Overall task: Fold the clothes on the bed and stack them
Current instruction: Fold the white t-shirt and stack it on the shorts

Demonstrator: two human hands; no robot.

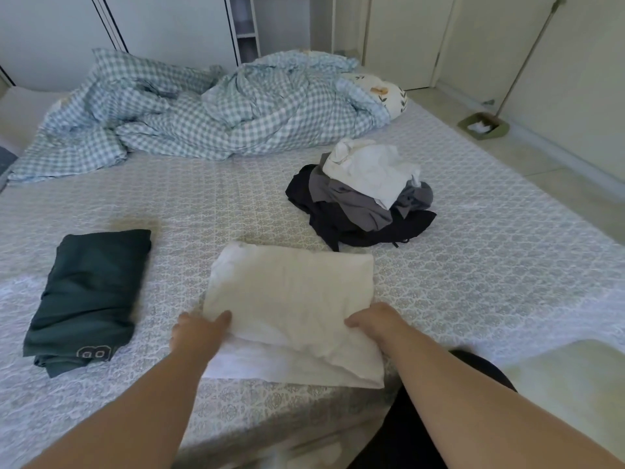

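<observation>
The left hand (198, 336) grasps the left near edge of a folded white cloth garment (291, 306): its thumb lies on top of the fabric and the other fingers are tucked underneath, out of sight. The right hand (375, 321) grips the right near edge of the same garment, knuckles up, fingers curled over the fabric; how far they reach under it cannot be told. Both bare forearms reach forward from the near edge of the bed (490, 265), roughly side by side, the hands well apart with the garment's width between them.

The white garment lies on the patterned grey-white bedsheet close to the near edge of the bed, about midway along it; a lower layer of it shows as a paler strip toward the person. Beside it, toward the near left corner, lies a folded dark green garment with white printed lettering (89, 296), apart from the white one. Farther in, toward the right edge, sits a loose pile of unfolded clothes (362, 201), black at the bottom, grey in the middle and white on top. A rumpled blue-and-white checked duvet (203, 113) covers the far side of the bed, partly hiding a white pillow with a leaf print (389, 93) at the far right. The left forearm blurs at the lower edge of the view.
</observation>
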